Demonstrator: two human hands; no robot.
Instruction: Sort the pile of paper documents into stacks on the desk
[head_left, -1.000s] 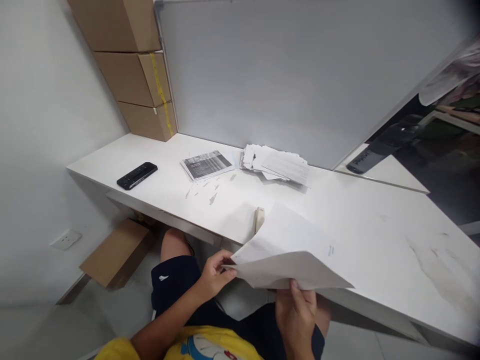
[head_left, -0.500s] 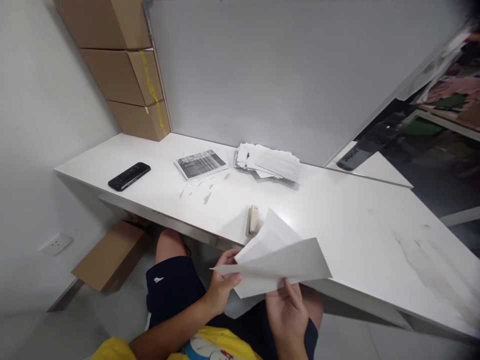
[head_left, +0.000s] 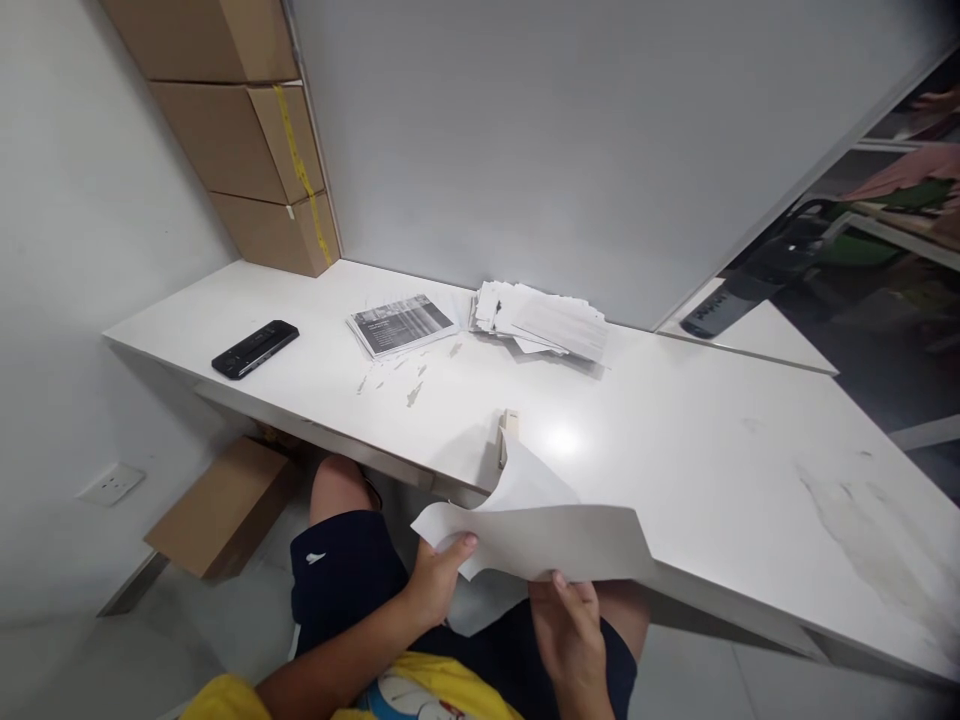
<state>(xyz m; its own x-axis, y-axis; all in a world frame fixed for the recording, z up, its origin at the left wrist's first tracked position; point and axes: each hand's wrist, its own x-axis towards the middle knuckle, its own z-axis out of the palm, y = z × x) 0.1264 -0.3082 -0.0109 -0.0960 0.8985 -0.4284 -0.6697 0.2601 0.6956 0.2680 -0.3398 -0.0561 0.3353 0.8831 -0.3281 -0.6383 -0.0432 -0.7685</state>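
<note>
Sheets of white paper (head_left: 555, 540) are held over my lap at the desk's front edge, bent and curling at the left end. My left hand (head_left: 439, 580) pinches their left end, thumb on top and the other fingers hidden beneath. My right hand (head_left: 566, 625) grips the lower edge, thumb in front and fingers behind the paper. Just beyond the sheets stands a small beige stapler (head_left: 510, 425), its near part covered by a paper corner.
On the white desk (head_left: 690, 430) lie a black phone (head_left: 256, 349), a stack of printed booklets (head_left: 405, 325) and a loose pile of papers (head_left: 544, 322). Cardboard boxes (head_left: 277, 150) are stacked at the back left. A bottle (head_left: 716, 305) stands at the right; another box (head_left: 221, 505) sits below the desk.
The sheets have tilted and bent more, their left end curling up. Their far corner has shifted left and now overlaps the stapler. Both hands keep hold of the paper.
</note>
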